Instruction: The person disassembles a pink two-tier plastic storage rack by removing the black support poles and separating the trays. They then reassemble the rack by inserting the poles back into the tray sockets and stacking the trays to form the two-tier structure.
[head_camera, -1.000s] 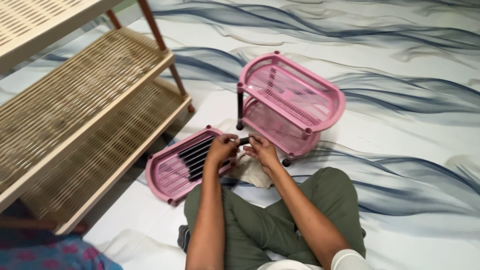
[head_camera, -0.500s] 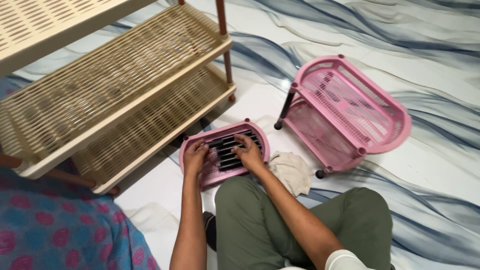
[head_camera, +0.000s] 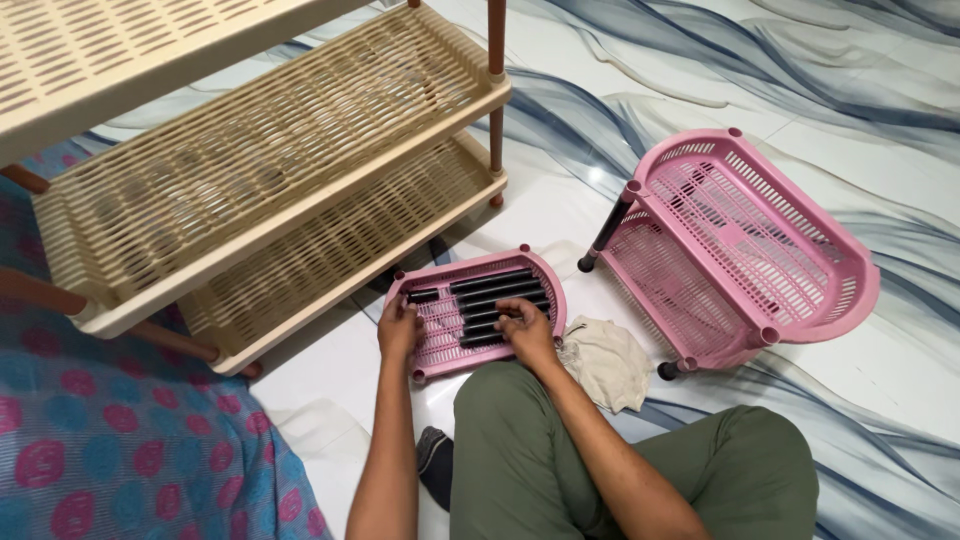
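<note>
Head view: pink slotted tray (black rods)

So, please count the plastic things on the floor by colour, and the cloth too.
Pink: 2, the small tray under both hands and the tipped two-tier rack
Cream: 1, the large shelf rack
Beige: 1, the crumpled cloth
Total: 4

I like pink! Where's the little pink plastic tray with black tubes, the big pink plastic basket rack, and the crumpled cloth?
Small pink plastic tray (head_camera: 440, 340): head view, slotted bottom.
Big pink plastic basket rack (head_camera: 850, 300): head view, outer rim.
Crumpled beige cloth (head_camera: 612, 362): head view, middle fold.
</note>
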